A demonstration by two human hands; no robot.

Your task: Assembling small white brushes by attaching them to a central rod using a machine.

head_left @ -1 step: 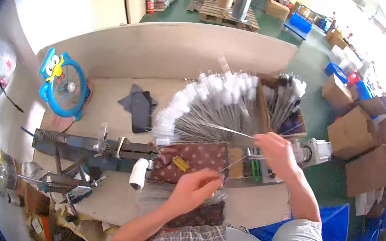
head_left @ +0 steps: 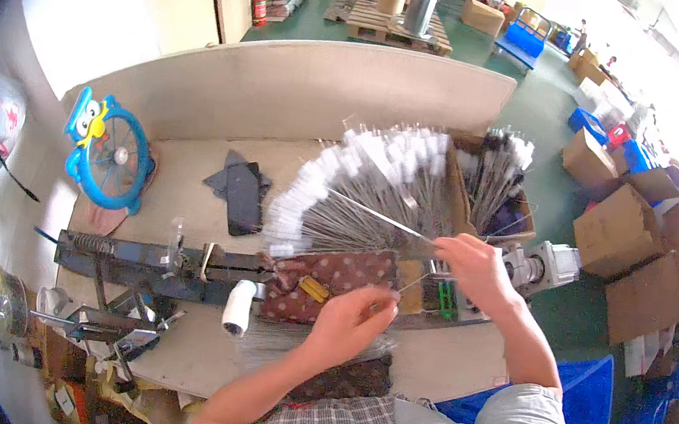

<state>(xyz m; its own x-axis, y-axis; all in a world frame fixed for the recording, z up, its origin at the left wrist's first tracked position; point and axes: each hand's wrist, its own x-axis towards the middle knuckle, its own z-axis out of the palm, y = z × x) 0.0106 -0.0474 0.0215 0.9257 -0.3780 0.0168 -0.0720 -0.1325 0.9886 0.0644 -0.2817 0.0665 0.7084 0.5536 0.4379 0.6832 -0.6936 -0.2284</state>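
Note:
My right hand [head_left: 475, 267] is closed on a thin, pale brush [head_left: 378, 215], which slants up and left over a fanned-out pile of wire-stemmed brushes [head_left: 379, 174] with white bristle heads. My left hand [head_left: 352, 322] has its fingers pinched on the end of a thin wire [head_left: 411, 286] that leads up and right toward the right hand. Whether this wire and the pale brush are one piece, I cannot tell. Beneath the hands lies a brown polka-dot cloth [head_left: 349, 270], with a yellow piece [head_left: 313, 288] on it. Thin wires [head_left: 277, 346] lie by my left forearm.
A cardboard box [head_left: 461, 181] of dark-tipped brushes stands behind my right hand, with a motor [head_left: 553, 266] to its right. A black phone [head_left: 244, 199], a blue toy-like fan [head_left: 118, 153] and a metal rail fixture [head_left: 150, 259] occupy the left. A blue bin [head_left: 590, 403] stands at lower right.
The pale brush in my right hand has tilted, its far end now higher and further left. My left hand stays pinched on the wire. The whole view has shifted slightly.

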